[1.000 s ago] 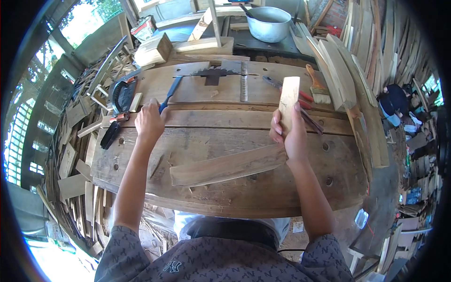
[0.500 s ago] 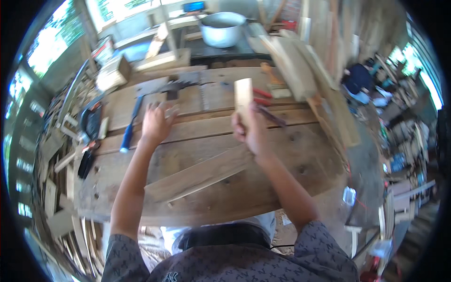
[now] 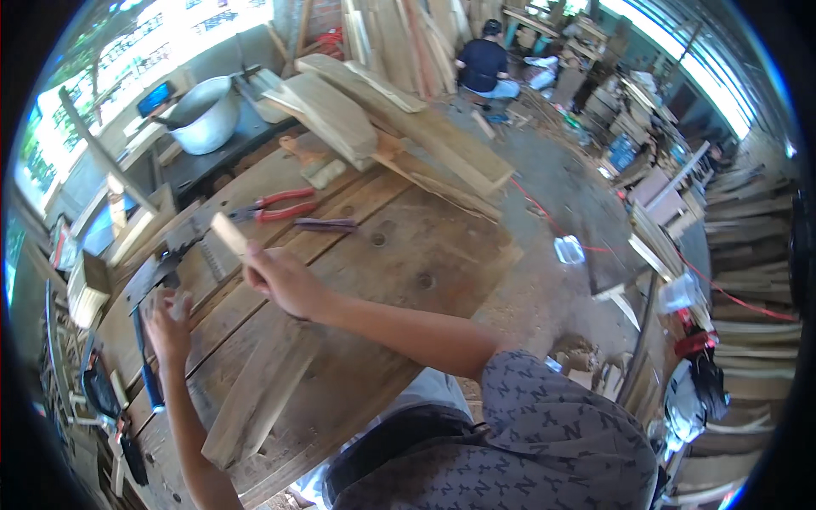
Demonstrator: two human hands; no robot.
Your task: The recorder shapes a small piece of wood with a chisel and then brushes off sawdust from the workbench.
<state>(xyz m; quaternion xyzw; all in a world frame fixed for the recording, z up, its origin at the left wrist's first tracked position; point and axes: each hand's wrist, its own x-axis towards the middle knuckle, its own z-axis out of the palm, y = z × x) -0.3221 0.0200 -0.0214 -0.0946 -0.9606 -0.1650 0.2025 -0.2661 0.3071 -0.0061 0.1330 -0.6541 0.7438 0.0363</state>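
My right hand [image 3: 285, 279] is closed around a short pale wood piece [image 3: 228, 235], raised above the workbench [image 3: 459, 242]. My left hand [image 3: 167, 330] is over the bench's left part with its fingers curled about a small whitish thing [image 3: 181, 304] too blurred to name. Under my right wrist lies a flat wooden board [image 3: 262, 387]. Red-handled pliers [image 3: 285, 205] and a dark purplish strip [image 3: 326, 225] rest beyond my right hand. Close to the left hand are a blue-handled tool [image 3: 150, 382] and a dark, jagged metal piece [image 3: 180, 252].
Long boards [image 3: 425, 136] overhang the bench's far right, with a wooden-handled brush [image 3: 316, 161] beside them. A large metal pot [image 3: 204, 119] stands farther back. Another person [image 3: 484, 64] sits on the floor in the distance. A red cord [image 3: 544, 212] crosses the floor near scrap piles.
The view has swung to the right, so more floor and the seated person show. My right hand still holds the wood piece, which now tilts. My left hand's fingers look more curled.
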